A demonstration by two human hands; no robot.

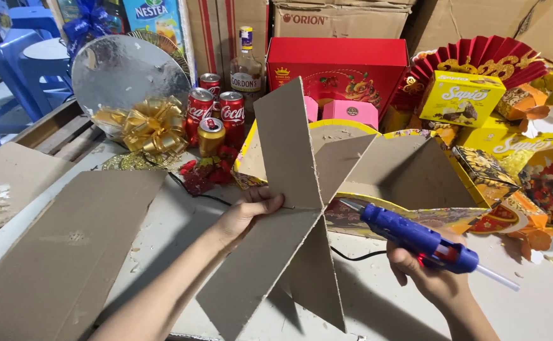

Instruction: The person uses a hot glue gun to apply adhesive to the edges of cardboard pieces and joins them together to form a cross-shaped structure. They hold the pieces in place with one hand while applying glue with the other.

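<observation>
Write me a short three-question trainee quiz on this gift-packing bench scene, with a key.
1. True or false: the right hand holds a pair of scissors.
2. Which hand grips the crossed cardboard pieces?
A. left hand
B. right hand
C. neither
3. Fill in: the nozzle of the blue glue gun points toward the ____ where the cardboard pieces cross.

Key
1. False: it holds the blue glue gun.
2. A: the left hand pinches them near the middle, thumb on the front.
3. Joint. Behind it stand red soda cans, a gold bow and a red box.
</observation>
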